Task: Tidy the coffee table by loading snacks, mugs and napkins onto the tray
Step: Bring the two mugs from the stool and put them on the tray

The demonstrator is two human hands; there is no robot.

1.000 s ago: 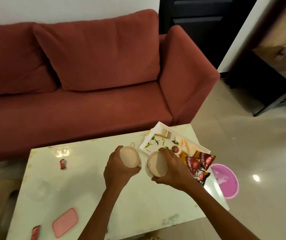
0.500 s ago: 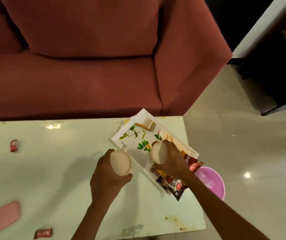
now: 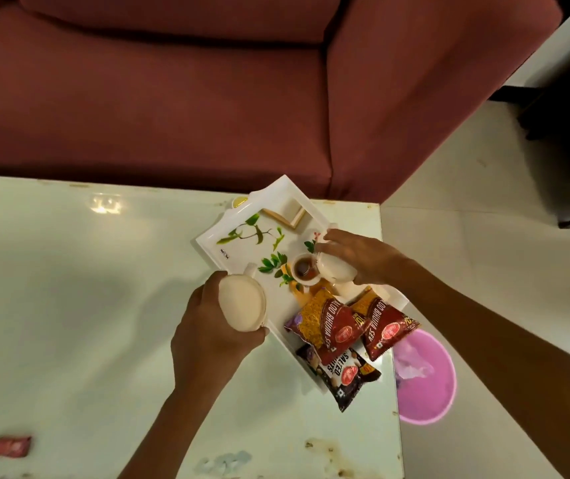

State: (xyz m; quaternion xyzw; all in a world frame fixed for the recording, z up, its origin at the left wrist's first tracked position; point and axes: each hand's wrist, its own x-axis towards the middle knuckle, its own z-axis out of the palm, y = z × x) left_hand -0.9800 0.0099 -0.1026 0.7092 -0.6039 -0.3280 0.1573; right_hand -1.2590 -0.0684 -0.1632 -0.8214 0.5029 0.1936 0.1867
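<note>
Over the tray, right hand [image 3: 356, 257]: fingers curl round a cream ceramic mug [image 3: 335, 271], lowered since a moment ago beside a small white cup of dark liquid [image 3: 304, 269].
At the tray's near rim, left hand [image 3: 207, 337]: it grips a second cream mug [image 3: 243, 302], brought from the tabletop to the rim, not yet inside.
Tray: white rectangular leaf-printed tray [image 3: 214, 236], at the pale glossy table's [image 3: 69, 288] far right corner.
Meaning: both mugs look nearly loaded.
Edges: red-and-orange snack packets [image 3: 331, 323] overhang the tray's end near the table's right edge, above a pink round basin [image 3: 428, 385].
Open room: bare leaf print ahead of the left hand.
Left out: a small red wrapper [image 3: 9, 445], front left.
</note>
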